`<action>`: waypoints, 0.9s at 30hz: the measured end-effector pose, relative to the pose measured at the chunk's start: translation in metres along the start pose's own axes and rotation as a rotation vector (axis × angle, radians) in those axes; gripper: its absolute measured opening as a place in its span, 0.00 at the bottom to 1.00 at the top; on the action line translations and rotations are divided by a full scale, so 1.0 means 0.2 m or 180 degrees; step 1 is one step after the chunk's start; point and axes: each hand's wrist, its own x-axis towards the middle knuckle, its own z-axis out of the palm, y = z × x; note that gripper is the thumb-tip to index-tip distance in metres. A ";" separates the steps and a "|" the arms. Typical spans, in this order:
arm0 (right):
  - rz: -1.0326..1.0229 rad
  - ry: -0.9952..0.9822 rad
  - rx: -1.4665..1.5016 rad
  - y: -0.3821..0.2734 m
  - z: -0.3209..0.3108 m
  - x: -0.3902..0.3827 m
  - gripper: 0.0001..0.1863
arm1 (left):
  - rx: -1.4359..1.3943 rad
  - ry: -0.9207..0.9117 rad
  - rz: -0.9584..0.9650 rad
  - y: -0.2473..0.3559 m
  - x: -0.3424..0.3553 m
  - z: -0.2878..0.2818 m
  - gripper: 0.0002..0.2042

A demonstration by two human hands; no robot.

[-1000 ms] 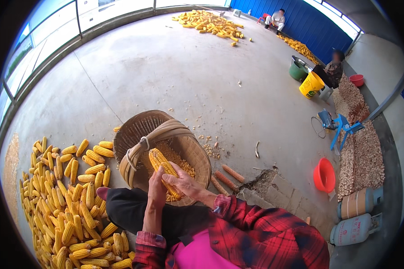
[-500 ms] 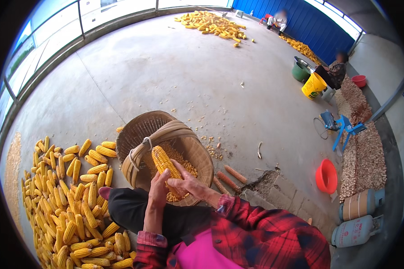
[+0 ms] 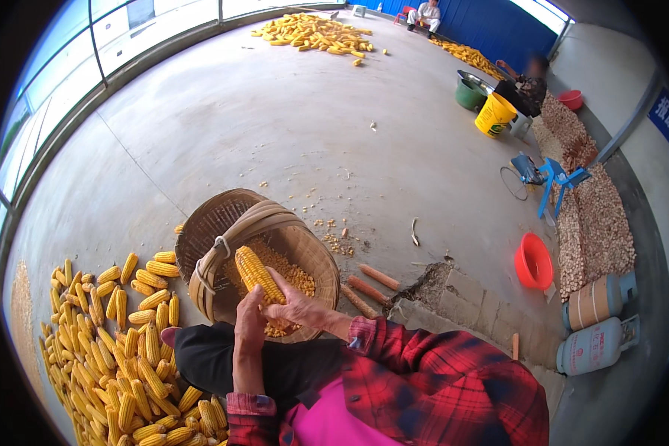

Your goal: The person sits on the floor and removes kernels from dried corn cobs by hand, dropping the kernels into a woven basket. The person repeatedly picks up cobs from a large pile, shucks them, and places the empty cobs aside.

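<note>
My right hand (image 3: 296, 303) is closed around an ear of yellow corn (image 3: 254, 269), held tilted over a woven basket (image 3: 214, 215). My left hand (image 3: 250, 321) is closed against the ear's lower end, its fingertips partly hidden. The ear's upper part still shows full rows of kernels; its lower part is covered by my hands. Loose corn kernels (image 3: 299, 278) lie in the basket, beneath its thick bent handle (image 3: 234, 236). Several bare reddish cobs (image 3: 369, 290) rest on the floor just right of the basket.
A large heap of corn ears (image 3: 119, 364) spreads at my left. To the right are a red basin (image 3: 534, 262), gas cylinders (image 3: 591, 348), a blue stool (image 3: 557, 182) and a yellow bucket (image 3: 496, 114). Two people sit farther back, near another corn pile (image 3: 312, 33).
My view has shifted slightly, so the surroundings appear farther left. Both hands stay on the corn ear over the basket. A seated person at the right now has an arm raised.
</note>
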 end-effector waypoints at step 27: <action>0.0758 -0.0017 0.0448 0.01 -0.04 -0.06 0.38 | 0.1042 0.0049 0.0047 0.07 -0.10 0.11 0.16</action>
